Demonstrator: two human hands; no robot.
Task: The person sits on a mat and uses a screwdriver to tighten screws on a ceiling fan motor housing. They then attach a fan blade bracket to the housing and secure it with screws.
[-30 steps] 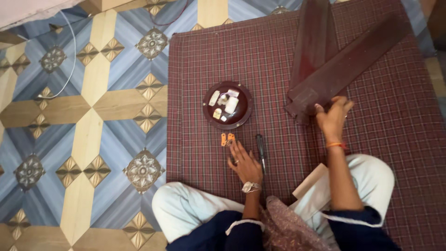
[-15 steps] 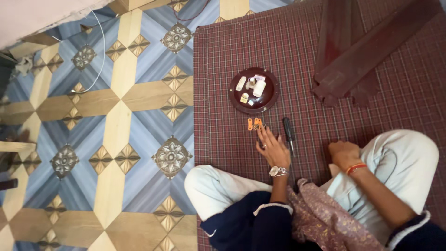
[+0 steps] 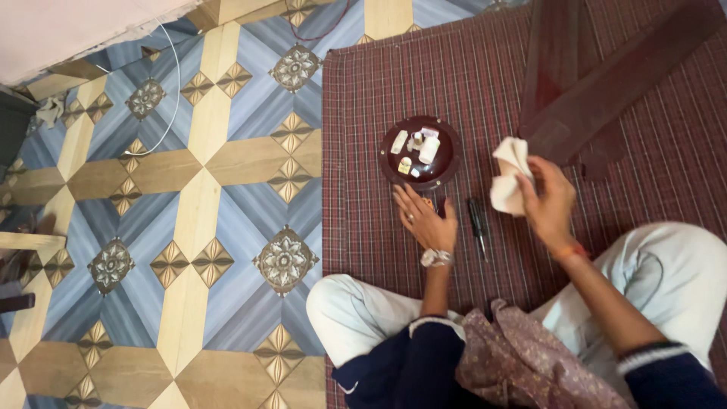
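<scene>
On the checked mat [image 3: 363, 91], the left hand [image 3: 424, 218] lay flat, fingers spread, grasping nothing, below a round dark dish [image 3: 447, 163]; the raised right hand [image 3: 547, 201] gripped a crumpled white cloth [image 3: 509, 176].

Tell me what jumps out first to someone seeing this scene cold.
The right hand stands out, holding a pale cloth up above the checked maroon mat. To its left, a round dark dish of small pale parts sits on the mat, the left hand flat just below it. Long dark blades lie crossed at top right.
</scene>
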